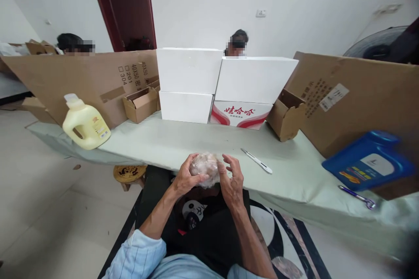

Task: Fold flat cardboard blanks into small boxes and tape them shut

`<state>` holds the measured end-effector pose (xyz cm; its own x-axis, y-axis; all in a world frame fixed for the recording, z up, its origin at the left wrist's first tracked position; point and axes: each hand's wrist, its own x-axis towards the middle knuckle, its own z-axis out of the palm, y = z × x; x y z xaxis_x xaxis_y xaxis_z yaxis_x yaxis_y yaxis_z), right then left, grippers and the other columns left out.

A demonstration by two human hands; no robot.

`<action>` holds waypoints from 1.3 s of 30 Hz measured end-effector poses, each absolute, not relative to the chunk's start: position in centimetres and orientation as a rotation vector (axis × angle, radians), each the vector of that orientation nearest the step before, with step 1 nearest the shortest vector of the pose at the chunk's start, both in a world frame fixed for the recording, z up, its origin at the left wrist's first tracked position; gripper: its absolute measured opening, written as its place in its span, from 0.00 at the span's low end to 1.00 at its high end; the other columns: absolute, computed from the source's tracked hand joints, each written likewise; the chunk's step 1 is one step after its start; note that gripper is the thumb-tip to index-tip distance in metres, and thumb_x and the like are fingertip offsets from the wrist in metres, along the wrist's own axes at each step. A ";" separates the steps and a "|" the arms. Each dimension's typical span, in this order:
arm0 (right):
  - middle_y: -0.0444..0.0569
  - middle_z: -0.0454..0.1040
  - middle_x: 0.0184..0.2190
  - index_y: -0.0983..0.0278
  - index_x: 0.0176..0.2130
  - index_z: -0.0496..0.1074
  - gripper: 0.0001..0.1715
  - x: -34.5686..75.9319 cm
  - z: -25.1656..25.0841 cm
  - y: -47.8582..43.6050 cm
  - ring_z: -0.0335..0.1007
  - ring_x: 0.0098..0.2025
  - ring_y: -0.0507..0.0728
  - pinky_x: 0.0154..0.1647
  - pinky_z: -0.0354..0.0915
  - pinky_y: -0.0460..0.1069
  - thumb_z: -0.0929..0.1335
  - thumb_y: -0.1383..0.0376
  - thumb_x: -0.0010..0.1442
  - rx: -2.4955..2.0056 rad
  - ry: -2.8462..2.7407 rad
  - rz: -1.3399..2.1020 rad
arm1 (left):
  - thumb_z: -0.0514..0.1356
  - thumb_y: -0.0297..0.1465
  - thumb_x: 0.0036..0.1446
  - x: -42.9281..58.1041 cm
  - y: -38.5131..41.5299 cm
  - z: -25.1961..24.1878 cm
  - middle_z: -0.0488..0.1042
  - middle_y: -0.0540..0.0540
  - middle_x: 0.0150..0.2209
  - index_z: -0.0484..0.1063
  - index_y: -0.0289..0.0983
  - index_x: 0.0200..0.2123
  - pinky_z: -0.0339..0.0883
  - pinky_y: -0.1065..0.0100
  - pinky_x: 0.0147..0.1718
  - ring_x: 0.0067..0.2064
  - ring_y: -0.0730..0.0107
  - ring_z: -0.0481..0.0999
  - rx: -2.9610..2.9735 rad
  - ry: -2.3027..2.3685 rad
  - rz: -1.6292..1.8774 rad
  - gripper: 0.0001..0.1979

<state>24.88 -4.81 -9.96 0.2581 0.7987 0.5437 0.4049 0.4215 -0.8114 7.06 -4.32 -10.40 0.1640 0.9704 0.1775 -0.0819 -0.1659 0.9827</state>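
Two hands, one wrapped bundle [203,167], held at the near edge of the surface [183,139].
Head view: the left hand [186,179] grips the bundle with fingers curled and thumb across it. The right hand [233,182] presses its other side, fingers loosely bent (contents unclear through the wrap). A white-handled cutter [257,161] lies just to the right. A yellow jug [85,124] stands far left and a blue jug [369,162] lies far right.

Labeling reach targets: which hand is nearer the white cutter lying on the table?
Right. The right hand sits at the right side of the wrapped bundle, with the white cutter lying apart to its upper right on the table. The left hand grips the bundle's left side, farther off.
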 end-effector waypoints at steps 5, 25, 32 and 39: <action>0.52 0.80 0.47 0.59 0.48 0.79 0.18 23.2 -6.6 -6.4 0.75 0.49 0.60 0.51 0.70 0.54 0.68 0.50 0.69 -1.086 -1.556 0.520 | 0.72 0.33 0.51 5.7 -7.6 -8.8 0.76 0.43 0.58 0.69 0.39 0.62 0.70 0.63 0.57 0.56 0.56 0.76 1.476 0.864 1.194 0.34; 0.38 0.53 0.21 0.59 0.23 0.58 0.34 18.7 -7.2 -7.3 0.48 0.25 0.50 0.25 0.52 0.47 0.70 0.37 0.60 -1.115 -1.505 0.939 | 0.67 0.36 0.61 1.6 -10.8 -7.8 0.77 0.41 0.62 0.69 0.40 0.67 0.69 0.61 0.61 0.60 0.52 0.77 1.657 0.822 1.214 0.32; 0.37 0.51 0.21 0.58 0.23 0.56 0.35 17.8 -7.2 -7.3 0.46 0.25 0.50 0.23 0.51 0.47 0.71 0.37 0.59 -1.152 -1.438 0.923 | 0.61 0.46 0.67 1.5 -10.4 -7.6 0.80 0.41 0.59 0.74 0.38 0.63 0.69 0.60 0.61 0.60 0.50 0.79 1.638 0.897 1.319 0.27; 0.38 0.54 0.20 0.59 0.24 0.59 0.36 17.8 -6.8 -7.5 0.48 0.23 0.50 0.22 0.53 0.47 0.70 0.34 0.59 -1.132 -1.442 1.008 | 0.62 0.45 0.66 2.1 -10.2 -7.9 0.83 0.40 0.56 0.81 0.38 0.57 0.73 0.58 0.60 0.57 0.50 0.82 1.626 0.925 1.415 0.23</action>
<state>17.80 -7.55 -6.85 -0.0593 0.9765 0.2074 0.1408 0.2138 -0.9667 2.06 -10.19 -7.92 0.1171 0.8956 0.4291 0.0336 -0.4354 0.8996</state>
